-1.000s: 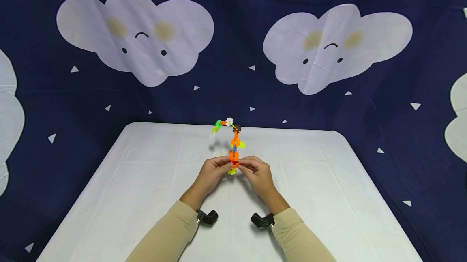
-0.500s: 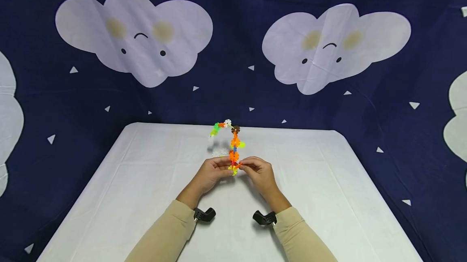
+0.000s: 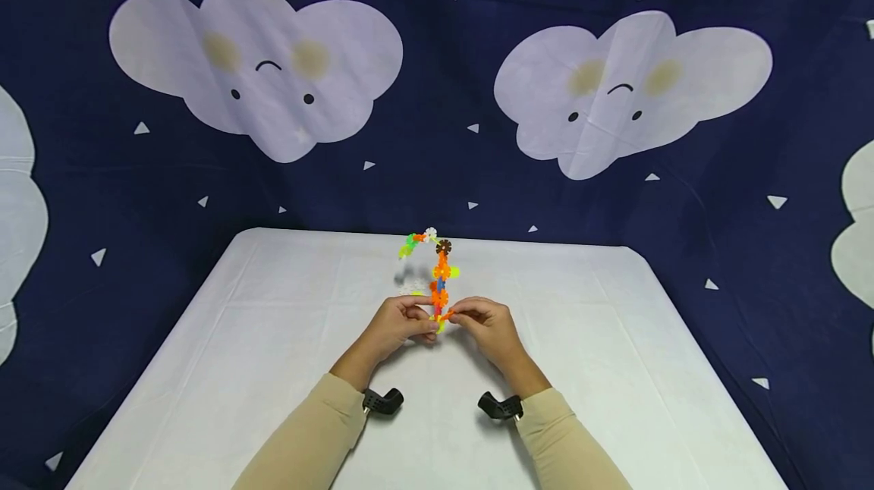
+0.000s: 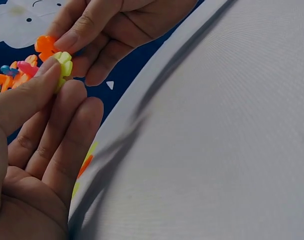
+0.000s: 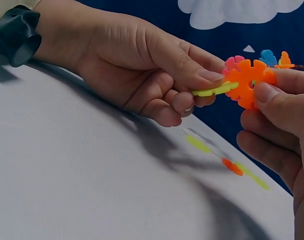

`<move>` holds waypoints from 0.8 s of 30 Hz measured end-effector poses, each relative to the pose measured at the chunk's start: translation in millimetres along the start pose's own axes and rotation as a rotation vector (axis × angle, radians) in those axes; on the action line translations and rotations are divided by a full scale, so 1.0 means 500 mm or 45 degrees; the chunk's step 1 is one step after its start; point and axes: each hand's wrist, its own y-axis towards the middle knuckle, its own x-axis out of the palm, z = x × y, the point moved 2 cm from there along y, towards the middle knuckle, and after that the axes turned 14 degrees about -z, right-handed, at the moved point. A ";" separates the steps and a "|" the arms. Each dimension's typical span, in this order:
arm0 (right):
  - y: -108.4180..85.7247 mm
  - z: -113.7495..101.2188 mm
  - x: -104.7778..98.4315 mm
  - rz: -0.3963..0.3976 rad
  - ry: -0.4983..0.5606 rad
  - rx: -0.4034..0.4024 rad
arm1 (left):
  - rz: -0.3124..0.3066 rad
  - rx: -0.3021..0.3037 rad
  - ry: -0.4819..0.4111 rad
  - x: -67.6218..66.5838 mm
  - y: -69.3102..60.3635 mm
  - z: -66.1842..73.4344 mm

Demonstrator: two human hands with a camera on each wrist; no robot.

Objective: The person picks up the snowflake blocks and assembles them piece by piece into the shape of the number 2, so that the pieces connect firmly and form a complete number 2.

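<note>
A chain of interlocking plastic snowflake discs [image 3: 441, 271] rises in front of both hands and bends left at its top, through a brown disc [image 3: 444, 247] and a white one [image 3: 430, 234]. At its near end, my left hand [image 3: 396, 323] pinches a yellow-green snowflake disc [image 4: 65, 62] between thumb and fingers. An orange snowflake disc [image 5: 249, 75] is pinched by my right hand [image 3: 488, 327] and meets the yellow-green disc's edge. Pink and blue discs [image 4: 9, 70] show just behind. How deep the slots fit is hidden by the fingers.
A white-covered table [image 3: 580, 369] lies under the hands, with a dark blue cloud-print cloth [image 3: 437, 133] behind it. Yellow-green [image 5: 197, 143] and orange pieces [image 5: 232, 167] appear low over the table; whether they rest on it, I cannot tell.
The left thumb has shifted down onto the yellow-green disc. Both hands and the chain sit slightly lower, and the right hand has moved a little right with the orange disc.
</note>
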 end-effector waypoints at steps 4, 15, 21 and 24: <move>0.008 -0.032 0.003 -0.046 -0.101 -0.021 | -0.024 0.007 0.007 0.001 -0.001 0.003; 0.011 -0.061 0.005 -0.042 -0.093 -0.011 | -0.001 0.024 -0.020 0.007 -0.001 0.004; 0.008 -0.055 0.000 -0.018 0.007 -0.019 | 0.015 0.077 -0.048 0.010 0.004 0.003; 0.006 -0.052 0.000 -0.019 0.076 -0.028 | 0.012 0.083 -0.049 0.011 0.003 0.005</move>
